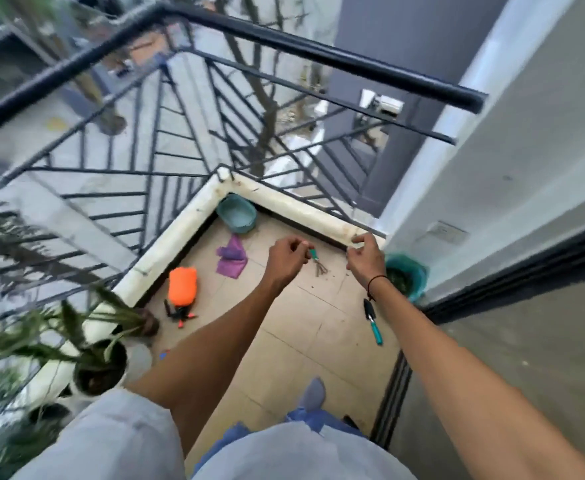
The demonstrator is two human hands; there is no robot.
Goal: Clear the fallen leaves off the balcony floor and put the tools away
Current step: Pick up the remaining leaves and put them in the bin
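I stand looking down at the tiled balcony floor (305,327). My left hand (286,259) and my right hand (363,256) are held out in front of me, fingers loosely curled, with nothing visible in either. Between them, down on the floor, lies a small hand rake (318,263) with a teal handle, and bits of debris are scattered around it. A teal-handled trowel (372,320) lies on the tiles under my right wrist. A teal bucket (417,282) holding green leaves stands against the wall on the right.
A teal basin (237,213) sits in the far corner. Near it lie a purple cloth (232,259) and an orange spray bottle (182,285). Potted plants (100,365) line the left kerb under the black railing (284,43). The sliding-door track (391,396) runs along the right.
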